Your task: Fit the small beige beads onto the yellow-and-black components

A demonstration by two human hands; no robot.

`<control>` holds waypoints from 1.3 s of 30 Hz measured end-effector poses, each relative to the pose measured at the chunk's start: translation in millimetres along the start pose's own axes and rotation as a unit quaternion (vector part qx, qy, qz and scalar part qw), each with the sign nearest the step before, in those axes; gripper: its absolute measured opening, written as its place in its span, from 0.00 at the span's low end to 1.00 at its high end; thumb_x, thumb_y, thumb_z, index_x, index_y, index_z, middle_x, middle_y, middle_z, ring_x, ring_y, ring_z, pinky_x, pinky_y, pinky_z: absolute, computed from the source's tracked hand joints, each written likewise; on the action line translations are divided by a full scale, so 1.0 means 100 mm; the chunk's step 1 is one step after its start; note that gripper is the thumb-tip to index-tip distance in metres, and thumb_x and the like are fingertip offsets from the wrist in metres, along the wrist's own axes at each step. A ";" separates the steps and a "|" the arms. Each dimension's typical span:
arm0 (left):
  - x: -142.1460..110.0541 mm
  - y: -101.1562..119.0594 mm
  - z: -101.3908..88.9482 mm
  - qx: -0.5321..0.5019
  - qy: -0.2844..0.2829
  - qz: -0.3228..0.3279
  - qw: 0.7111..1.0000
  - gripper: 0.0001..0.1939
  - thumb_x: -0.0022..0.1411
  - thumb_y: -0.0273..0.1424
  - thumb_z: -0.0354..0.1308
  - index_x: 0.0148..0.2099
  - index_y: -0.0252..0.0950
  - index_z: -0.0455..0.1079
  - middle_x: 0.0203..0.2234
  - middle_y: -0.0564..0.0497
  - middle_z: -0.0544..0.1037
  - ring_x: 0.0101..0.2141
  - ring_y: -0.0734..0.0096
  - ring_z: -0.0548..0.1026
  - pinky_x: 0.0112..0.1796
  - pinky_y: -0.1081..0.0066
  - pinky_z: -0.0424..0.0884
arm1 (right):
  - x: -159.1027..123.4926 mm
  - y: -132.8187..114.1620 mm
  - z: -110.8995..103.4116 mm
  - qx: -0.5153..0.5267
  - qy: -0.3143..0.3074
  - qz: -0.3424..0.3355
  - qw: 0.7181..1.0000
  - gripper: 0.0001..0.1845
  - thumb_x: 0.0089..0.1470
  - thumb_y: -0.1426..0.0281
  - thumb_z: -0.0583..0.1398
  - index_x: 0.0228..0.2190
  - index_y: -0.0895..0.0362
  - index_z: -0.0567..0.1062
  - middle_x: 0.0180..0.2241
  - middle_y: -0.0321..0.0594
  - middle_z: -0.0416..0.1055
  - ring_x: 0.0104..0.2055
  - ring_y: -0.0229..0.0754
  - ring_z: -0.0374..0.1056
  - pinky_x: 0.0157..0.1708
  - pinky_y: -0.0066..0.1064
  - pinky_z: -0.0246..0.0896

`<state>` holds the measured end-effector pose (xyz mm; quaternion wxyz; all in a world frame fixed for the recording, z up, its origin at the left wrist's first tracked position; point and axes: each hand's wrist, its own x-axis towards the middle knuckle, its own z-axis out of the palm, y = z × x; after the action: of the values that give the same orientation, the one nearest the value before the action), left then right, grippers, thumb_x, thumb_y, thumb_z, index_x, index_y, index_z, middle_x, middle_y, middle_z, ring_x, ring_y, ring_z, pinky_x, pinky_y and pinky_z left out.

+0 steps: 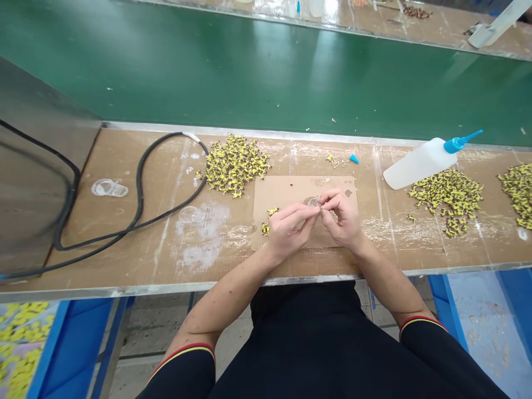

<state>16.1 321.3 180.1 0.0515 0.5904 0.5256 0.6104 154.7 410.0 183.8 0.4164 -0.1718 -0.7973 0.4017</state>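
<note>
My left hand (292, 228) and my right hand (341, 217) meet above a cardboard sheet (266, 191). The fingertips of both are pinched together, almost touching. Whatever lies between them is too small and covered to make out. Just behind the fingertips a small clear round dish (311, 201) rests on the cardboard, partly hidden by my hands. A few small yellow and dark pieces (265, 228) lie on the sheet beside my left hand.
A heap of yellow and dark pieces (236, 164) lies back left, near a looped black cable (140, 194). To the right, a white squeeze bottle (421, 162) with a blue nozzle leans on another heap (451, 194). A blue cap (353, 158) lies behind the cardboard. A green conveyor belt (266, 72) runs behind.
</note>
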 end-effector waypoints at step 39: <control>0.13 -0.04 -0.05 -0.360 -0.103 -0.345 0.861 0.23 0.53 0.45 0.74 0.30 0.34 0.68 0.22 0.53 0.80 0.22 0.73 0.80 0.27 0.74 0.78 | -0.02 -0.06 -0.02 0.236 -0.049 0.122 0.963 0.10 0.66 0.61 0.61 0.45 0.51 0.67 0.29 0.32 0.70 0.24 0.32 0.65 0.26 0.27 0.66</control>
<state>6.4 329.2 187.6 0.5217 0.3708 0.4308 0.6362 158.0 405.6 188.3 0.3536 -0.1448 -0.6721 0.6343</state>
